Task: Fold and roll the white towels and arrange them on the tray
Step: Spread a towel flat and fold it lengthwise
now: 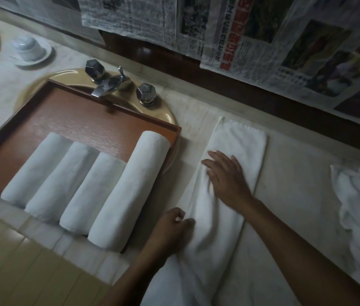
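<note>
R hand [225,175] flat, L hand [170,227] pinching towel [242,142]

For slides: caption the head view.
Right hand presses folded white towel beside four rolled towels on brown wooden tray.

Four rolled white towels [93,191] lie side by side, touching, across the near end of a brown wooden tray [68,120]. Just right of it, a folded towel [241,142] lies as a long flat strip on the tabletop [296,184].
</note>
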The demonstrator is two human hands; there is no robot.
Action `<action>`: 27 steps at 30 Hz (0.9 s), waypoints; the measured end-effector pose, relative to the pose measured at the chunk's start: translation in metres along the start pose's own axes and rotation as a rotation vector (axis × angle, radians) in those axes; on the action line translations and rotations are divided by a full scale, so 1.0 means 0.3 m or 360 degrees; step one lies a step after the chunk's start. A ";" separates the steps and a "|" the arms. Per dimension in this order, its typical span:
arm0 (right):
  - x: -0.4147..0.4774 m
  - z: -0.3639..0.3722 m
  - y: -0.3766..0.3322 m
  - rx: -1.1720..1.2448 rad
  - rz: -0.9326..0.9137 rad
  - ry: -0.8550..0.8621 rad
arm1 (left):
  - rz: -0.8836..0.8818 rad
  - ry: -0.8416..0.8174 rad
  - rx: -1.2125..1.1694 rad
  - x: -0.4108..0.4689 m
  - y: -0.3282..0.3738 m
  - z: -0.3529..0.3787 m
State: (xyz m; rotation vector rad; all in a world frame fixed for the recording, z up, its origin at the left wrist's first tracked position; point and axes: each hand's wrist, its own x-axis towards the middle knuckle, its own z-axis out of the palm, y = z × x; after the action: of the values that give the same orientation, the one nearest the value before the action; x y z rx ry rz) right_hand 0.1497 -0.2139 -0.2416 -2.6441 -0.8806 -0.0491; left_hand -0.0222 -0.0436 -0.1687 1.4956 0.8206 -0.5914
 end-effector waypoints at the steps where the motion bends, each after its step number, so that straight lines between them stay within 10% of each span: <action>1: 0.000 -0.002 0.001 -0.0023 -0.0009 -0.0009 | 0.0031 0.0080 0.0032 -0.013 -0.016 -0.007; 8: -0.005 -0.024 -0.022 -0.0120 -0.0002 -0.0071 | 0.0366 0.0527 0.0264 -0.012 -0.099 -0.039; 22: -0.194 0.005 -0.193 -0.0079 -0.0094 -0.0065 | 0.0313 0.0541 0.0312 0.000 -0.102 -0.032; 27: -0.218 0.002 -0.156 -0.0136 -0.0060 -0.0243 | -0.0265 -0.0365 -0.0318 -0.100 -0.049 -0.071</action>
State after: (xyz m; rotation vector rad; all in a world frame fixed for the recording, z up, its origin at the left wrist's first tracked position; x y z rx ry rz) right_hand 0.0696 -0.2165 -0.2366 -2.7398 -0.9983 0.1097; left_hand -0.0545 -0.0271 -0.1525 1.1608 0.8042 -0.7665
